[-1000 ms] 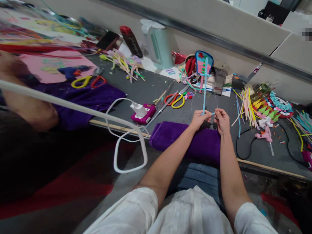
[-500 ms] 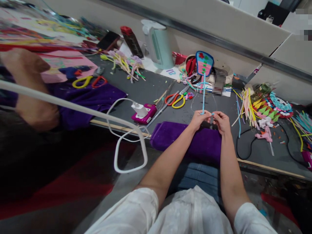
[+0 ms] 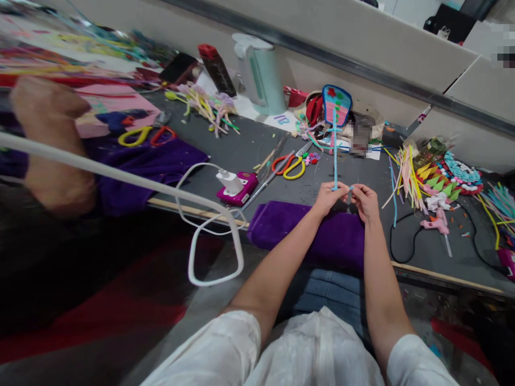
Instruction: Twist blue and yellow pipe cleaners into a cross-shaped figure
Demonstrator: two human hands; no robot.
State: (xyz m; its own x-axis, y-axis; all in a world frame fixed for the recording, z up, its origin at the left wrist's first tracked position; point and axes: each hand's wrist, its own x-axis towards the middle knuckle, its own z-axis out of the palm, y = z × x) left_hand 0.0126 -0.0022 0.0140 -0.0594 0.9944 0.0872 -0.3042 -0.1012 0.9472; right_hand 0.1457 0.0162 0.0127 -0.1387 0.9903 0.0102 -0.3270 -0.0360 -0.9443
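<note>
My left hand (image 3: pixel 328 198) is closed in a pinch on a light-blue pipe cleaner (image 3: pixel 335 158), whose long fuzzy length stands up away from me. Close beside it, my right hand (image 3: pixel 365 201) pinches the short blue end between thumb and fingertips. Both hands are above a folded purple towel (image 3: pixel 281 222) at the table's near edge. Beyond the pipe cleaner leans a small blue-edged, pink and blue panel (image 3: pixel 341 115) with red and green decorations. Orange-and-yellow-handled scissors (image 3: pixel 295 167) lie to the left of my hands.
A pink glue gun (image 3: pixel 438 222) and a bundle of pipe cleaners (image 3: pixel 410 177) lie on the right. A kettle (image 3: pixel 267 80) and a bottle (image 3: pixel 217 69) stand behind. A purple power strip (image 3: pixel 238 188) is on the left, near a white bar (image 3: pixel 120 174) and another person's arm (image 3: pixel 56 150).
The pipe cleaner's far end has risen slightly and now overlaps the decorated panel. My hands hold nearly the same place. The other person's hand at left has shifted slightly right.
</note>
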